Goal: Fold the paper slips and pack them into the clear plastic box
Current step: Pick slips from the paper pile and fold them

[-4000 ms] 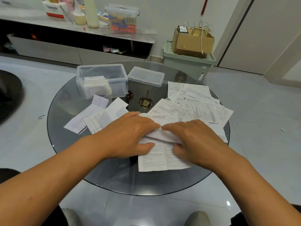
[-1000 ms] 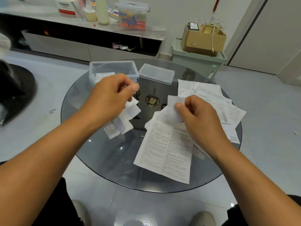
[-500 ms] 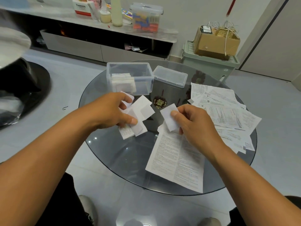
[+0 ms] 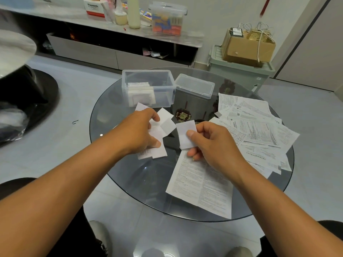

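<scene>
Nearest, a flat sheet [image 4: 202, 184] overhangs the desk [image 4: 141, 180] rim and could slide to the floor if a forearm brushes it. Beyond it the right hand [image 4: 209, 143] pinches one folded slip [image 4: 186, 133], while the left hand [image 4: 139, 132] grips several (loosely fanned), so one may slip out or spring open before reaching the box [image 4: 148, 88] just behind.

On the long grey shelf by the wall, a white carton with a red band [image 4: 95, 8] carries the brand "Panasonic" in dark letters. The white printed paper sheets [image 4: 256, 130] spread over the round glass tabletop [image 4: 115, 108] are covered in fine lines of print and small code squares, all too small to read. Nothing else bears legible writing.
</scene>
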A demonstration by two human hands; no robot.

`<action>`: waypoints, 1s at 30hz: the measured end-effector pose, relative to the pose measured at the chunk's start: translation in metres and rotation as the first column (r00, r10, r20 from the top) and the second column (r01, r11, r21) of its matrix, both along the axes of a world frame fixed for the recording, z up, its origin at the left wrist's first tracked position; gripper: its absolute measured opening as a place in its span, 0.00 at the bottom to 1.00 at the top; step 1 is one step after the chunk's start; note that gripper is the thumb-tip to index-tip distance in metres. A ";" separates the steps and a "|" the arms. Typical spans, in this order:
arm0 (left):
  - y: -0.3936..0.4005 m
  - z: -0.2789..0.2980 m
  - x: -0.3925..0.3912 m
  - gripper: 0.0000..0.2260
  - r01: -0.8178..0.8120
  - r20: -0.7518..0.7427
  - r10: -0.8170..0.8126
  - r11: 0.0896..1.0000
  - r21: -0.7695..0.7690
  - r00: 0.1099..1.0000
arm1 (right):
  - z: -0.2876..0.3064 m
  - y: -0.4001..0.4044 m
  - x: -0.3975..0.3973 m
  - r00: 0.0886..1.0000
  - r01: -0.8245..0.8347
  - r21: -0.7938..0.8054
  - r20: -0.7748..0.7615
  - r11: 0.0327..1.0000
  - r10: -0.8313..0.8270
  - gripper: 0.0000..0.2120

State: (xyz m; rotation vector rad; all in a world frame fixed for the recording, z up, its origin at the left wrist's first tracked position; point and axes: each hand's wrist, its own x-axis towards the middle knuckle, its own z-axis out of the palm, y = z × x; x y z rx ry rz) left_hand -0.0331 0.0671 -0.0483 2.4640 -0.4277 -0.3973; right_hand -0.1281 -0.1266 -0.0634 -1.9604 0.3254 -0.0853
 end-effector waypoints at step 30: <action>-0.018 0.016 -0.021 0.12 0.034 -0.452 -0.366 0.806 -0.591 0.813 | 0.003 0.001 -0.006 0.978 0.075 0.084 0.191 0.994 -0.090 0.05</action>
